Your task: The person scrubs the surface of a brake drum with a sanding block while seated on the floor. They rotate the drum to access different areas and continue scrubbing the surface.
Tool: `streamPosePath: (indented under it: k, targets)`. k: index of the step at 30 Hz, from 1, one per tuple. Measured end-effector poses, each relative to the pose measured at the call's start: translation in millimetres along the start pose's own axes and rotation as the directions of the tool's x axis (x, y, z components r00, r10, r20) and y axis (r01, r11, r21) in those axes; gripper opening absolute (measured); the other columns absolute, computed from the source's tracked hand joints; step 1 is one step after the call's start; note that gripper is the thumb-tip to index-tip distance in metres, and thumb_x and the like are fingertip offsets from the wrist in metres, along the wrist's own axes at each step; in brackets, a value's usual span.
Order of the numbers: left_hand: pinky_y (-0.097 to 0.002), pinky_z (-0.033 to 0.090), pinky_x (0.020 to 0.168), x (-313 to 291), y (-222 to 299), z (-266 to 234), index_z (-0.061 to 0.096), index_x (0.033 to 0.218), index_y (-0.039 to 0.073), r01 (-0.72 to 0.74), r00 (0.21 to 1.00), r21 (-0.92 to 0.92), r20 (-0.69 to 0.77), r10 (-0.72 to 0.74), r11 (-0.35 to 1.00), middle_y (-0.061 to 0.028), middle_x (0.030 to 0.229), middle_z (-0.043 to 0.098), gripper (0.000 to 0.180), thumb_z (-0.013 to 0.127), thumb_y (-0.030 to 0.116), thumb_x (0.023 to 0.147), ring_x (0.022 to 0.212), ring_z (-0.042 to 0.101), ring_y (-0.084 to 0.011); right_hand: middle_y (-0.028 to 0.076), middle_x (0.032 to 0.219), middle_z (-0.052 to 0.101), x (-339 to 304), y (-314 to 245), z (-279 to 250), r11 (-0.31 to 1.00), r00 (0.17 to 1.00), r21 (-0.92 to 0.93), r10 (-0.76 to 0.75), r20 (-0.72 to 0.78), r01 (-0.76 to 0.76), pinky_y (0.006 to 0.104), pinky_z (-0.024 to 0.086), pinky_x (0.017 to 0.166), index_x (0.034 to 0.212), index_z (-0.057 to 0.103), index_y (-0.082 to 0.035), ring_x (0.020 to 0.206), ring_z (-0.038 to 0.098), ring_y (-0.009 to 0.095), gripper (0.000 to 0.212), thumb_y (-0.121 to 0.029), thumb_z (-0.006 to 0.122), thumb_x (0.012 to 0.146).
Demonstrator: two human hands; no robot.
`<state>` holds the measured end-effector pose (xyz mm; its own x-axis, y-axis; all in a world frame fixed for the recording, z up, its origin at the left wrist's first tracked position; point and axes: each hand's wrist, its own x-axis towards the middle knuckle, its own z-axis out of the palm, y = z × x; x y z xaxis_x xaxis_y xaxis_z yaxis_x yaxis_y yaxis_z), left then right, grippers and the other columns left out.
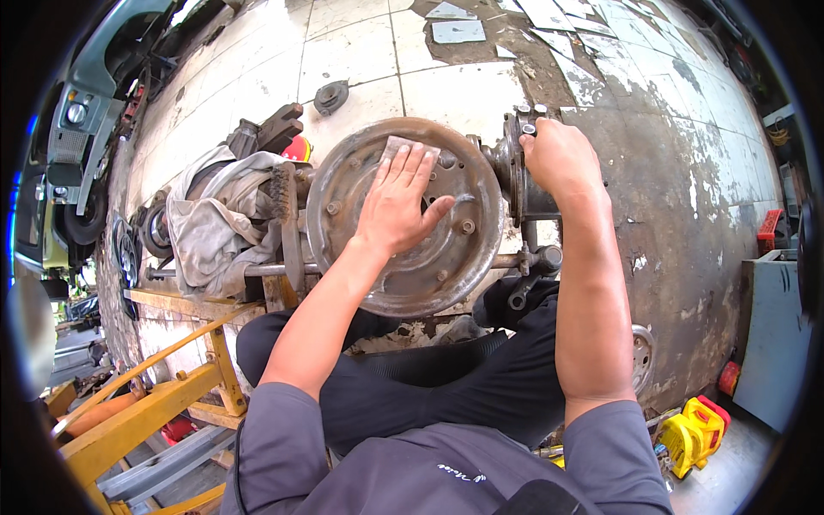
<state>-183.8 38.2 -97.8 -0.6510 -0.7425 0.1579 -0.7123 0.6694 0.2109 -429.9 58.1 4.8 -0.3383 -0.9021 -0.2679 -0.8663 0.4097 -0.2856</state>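
Sanding seems in hand, the left hand [399, 199] lying flat, fingers extended, over an abrasive sheet [394, 147] on the drum-like steel disc [403, 287] at centre, the right hand [564, 159] curled, grip unclear, at the bolted flange [515, 176] rightward; even strokes seem needed next.

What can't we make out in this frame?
- Most of the brownish sheet, head view: covered by the left hand.
- Most fingers of the right hand, head view: behind the hand itself.
- What lies under the grey cloth, head view: its folds.
- Yellow frame, head view: cut off at lower left.
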Motion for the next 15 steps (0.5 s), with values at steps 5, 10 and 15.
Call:
streamPosePath:
  k: [5, 10, 15]
  targets:
    - [-0.0493, 0.022, 0.123, -18, 8, 3, 0.042, 0.15, 0.0, -0.005, 1.0, -0.044, -0.018, 0.004, 0.999, -0.0236, 0.156, 0.038, 0.077, 0.047, 0.058, 0.1, 0.148, 0.032, -0.0386, 0.019, 0.114, 0.071, 3, 18, 5, 0.997, 0.991, 0.07, -0.005, -0.132, 0.015, 0.0467, 0.051, 0.095, 0.119, 0.068, -0.001, 0.107, 0.067, 0.037, 0.033, -0.025, 0.06, 0.098]
    - [-0.0475, 0.02, 0.124, -16, 0, -7, 0.043, 0.149, 0.0, 0.016, 1.0, -0.101, 0.014, -0.014, 0.995, -0.0251, 0.156, 0.038, 0.077, 0.047, 0.059, 0.1, 0.148, 0.032, -0.0394, 0.014, 0.11, 0.075, 12, 32, -19, 0.906, 0.96, 0.421, 0.147, -0.239, -0.034, 0.0394, 0.054, 0.091, 0.116, 0.072, -0.008, 0.103, 0.071, 0.025, 0.031, -0.031, 0.06, 0.098]
    - [-0.047, 0.021, 0.123, -5, 7, -2, 0.041, 0.151, 0.0, 0.059, 0.998, -0.042, -0.017, -0.06, 0.997, -0.0247, 0.157, 0.036, 0.078, 0.049, 0.058, 0.1, 0.148, 0.031, -0.0399, 0.011, 0.106, 0.073, 2, 34, -20, 0.416, 0.995, 0.907, 0.034, -0.093, 0.07, 0.0333, 0.054, 0.081, 0.119, 0.066, 0.0, 0.097, 0.072, 0.018, 0.033, -0.026, 0.058, 0.102]
